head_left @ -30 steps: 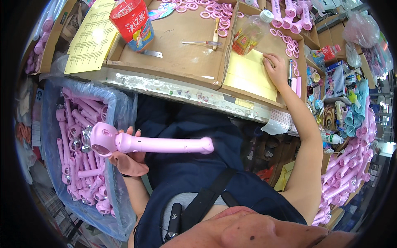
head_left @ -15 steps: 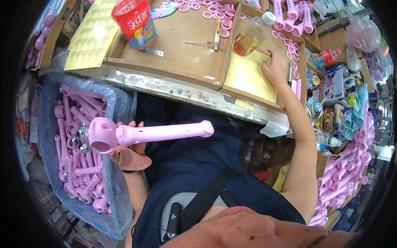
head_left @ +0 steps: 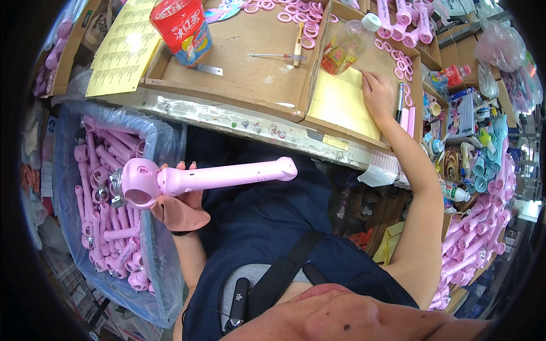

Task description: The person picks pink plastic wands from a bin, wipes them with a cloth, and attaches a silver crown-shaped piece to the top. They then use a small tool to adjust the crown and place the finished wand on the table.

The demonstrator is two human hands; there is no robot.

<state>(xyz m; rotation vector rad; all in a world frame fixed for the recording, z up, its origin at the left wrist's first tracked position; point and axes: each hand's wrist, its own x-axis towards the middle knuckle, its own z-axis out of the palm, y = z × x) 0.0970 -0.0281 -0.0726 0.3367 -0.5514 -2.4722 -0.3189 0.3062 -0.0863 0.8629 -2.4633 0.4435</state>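
My left hand (head_left: 186, 199), wearing a brown-pink cover at the wrist and palm, is closed around a pink plastic wand-shaped handle (head_left: 227, 176). The handle lies nearly level over my lap, its round hollow head to the left with a metal piece at its end. At the right, my right hand (head_left: 377, 98) rests with fingers stretched over a yellow sheet (head_left: 341, 108) in a cardboard tray (head_left: 313, 122). Whether something small is under its fingertips is hidden. A clear bottle (head_left: 343, 52) with a white cap stands just left of these fingers.
A blue plastic-lined bin (head_left: 162, 227) of pink handles stands at my left. On the bench are a red drink carton (head_left: 182, 34), a screwdriver (head_left: 278, 56), a wooden-handled tool (head_left: 298, 45), pink rings (head_left: 293, 11) and printed yellow sheets (head_left: 122, 51). More pink handles (head_left: 472, 244) are piled at right.
My right hand has shifted slightly over the yellow sheet, its fingers now flatter. The pink handle stays in my left hand, its far end tilted up a little.
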